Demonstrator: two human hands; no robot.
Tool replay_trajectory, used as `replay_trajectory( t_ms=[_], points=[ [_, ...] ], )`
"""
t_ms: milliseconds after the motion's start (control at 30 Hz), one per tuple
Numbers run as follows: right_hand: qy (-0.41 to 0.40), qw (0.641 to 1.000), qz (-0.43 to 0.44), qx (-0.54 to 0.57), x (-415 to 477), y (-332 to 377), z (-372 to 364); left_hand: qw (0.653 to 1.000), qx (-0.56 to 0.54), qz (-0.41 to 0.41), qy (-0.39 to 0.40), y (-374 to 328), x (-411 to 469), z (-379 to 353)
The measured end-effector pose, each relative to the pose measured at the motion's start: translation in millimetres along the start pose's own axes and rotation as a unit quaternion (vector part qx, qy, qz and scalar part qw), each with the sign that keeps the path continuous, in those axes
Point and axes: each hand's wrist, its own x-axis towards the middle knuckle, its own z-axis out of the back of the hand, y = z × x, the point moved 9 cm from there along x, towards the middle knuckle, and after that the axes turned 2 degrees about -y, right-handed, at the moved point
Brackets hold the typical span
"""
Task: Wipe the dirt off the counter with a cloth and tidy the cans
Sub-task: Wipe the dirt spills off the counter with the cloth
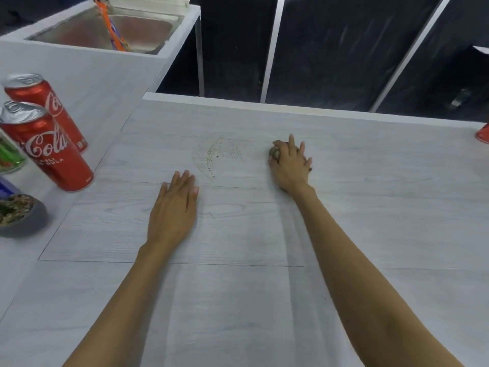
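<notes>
Pale wood-grain worktop point(264, 234) is backed by dark panels, and an arc of crumbly dirt point(215, 157) is seen on it between the hands. A wadded cloth point(274, 153) is gripped under the curled right hand point(289, 165) just right of the dirt, seemingly for sweeping across it, while the left hand point(173, 205) is laid flat and empty, probably as a brace. At the left edge a near can point(47, 147) and a far can point(46, 102) are left standing, well apart from a third can point(483, 135) at the right edge.

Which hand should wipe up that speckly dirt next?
Probably the right hand. It grips the balled-up cloth right beside the dirt. The left hand lies flat on the counter and holds nothing.
</notes>
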Motion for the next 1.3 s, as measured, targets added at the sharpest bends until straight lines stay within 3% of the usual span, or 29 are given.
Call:
replay_trajectory(
  t_ms=[200,367,467,600,700,800,900,1033,1133,1200,1300],
  points=[
    [0.105,0.974,0.195,0.039,-15.5,148.4,-70.6,0.997,-0.008,0.046,-0.060,10.2,1.9,11.4],
    [0.142,0.936,0.307,0.095,-82.9,146.1,-58.4,0.996,-0.023,0.059,-0.062,13.5,-0.7,12.6],
    [0.137,0.936,0.309,0.099,-92.5,95.1,-35.2,0.997,-0.017,0.056,-0.054,11.7,-2.7,11.6],
    [0.105,0.970,0.203,0.088,-42.1,46.2,-13.9,0.998,-0.001,0.050,-0.043,10.5,-3.3,8.7],
    [0.080,0.984,0.144,0.065,-13.9,61.6,-22.0,0.998,0.021,0.046,-0.030,9.5,-4.0,6.0],
    [0.098,0.972,0.206,0.058,-39.4,111.3,-45.6,0.998,0.020,0.048,-0.030,7.3,-4.8,8.1],
    [0.123,0.945,0.289,0.085,-101.6,141.0,-52.3,0.994,-0.051,0.085,-0.046,9.4,-15.8,20.2],
    [0.173,0.913,0.325,0.177,-156.2,137.8,-47.1,0.983,-0.140,0.101,-0.069,10.1,-53.4,48.2],
    [0.229,0.872,0.245,0.357,-175.8,156.3,-27.9,0.968,-0.194,0.119,-0.103,19.8,-86.2,79.8],
    [0.290,0.812,0.156,0.483,-193.3,183.0,-22.1,0.957,-0.218,0.146,-0.122,33.3,-109.0,101.8],
    [0.400,0.704,0.098,0.580,-237.5,243.0,-32.7,0.937,-0.253,0.184,-0.153,61.5,-147.5,134.6]
  ],
)
